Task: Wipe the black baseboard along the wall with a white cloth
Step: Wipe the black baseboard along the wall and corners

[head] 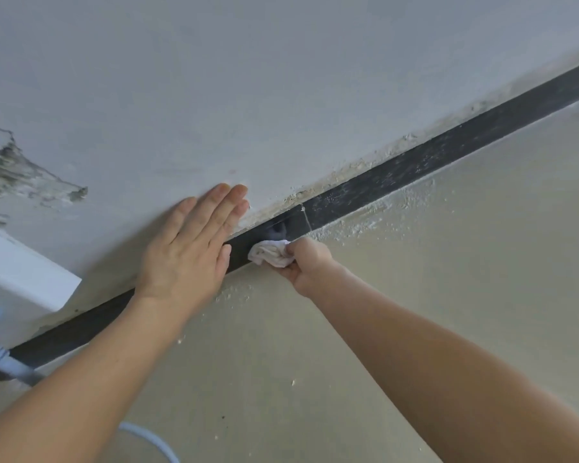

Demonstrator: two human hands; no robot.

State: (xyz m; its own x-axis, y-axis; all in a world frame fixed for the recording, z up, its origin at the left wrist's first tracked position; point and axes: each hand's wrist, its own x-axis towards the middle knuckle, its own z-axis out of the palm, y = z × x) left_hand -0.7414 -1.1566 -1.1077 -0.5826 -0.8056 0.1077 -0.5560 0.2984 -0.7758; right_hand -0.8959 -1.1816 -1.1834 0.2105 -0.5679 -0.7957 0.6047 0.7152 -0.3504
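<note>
A person's right hand (306, 262) grips a crumpled white cloth (269, 252) and holds it against the black baseboard (398, 175). Just beside it, the left hand (188, 248) lies flat on the wall (281, 95), fingers straight, its heel across the baseboard. White crumbs (358, 225) litter the floor (448, 262) just beyond the right hand.

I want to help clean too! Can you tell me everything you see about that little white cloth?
The small white fabric cloth looks soft and thin, crumpled into a creased wad with faintly yellowish folds. The right hand grips it with curled fingers and holds it against the long black baseboard strip, close to the beige floor. Its loose end sticks out to the left of the hand.
</note>
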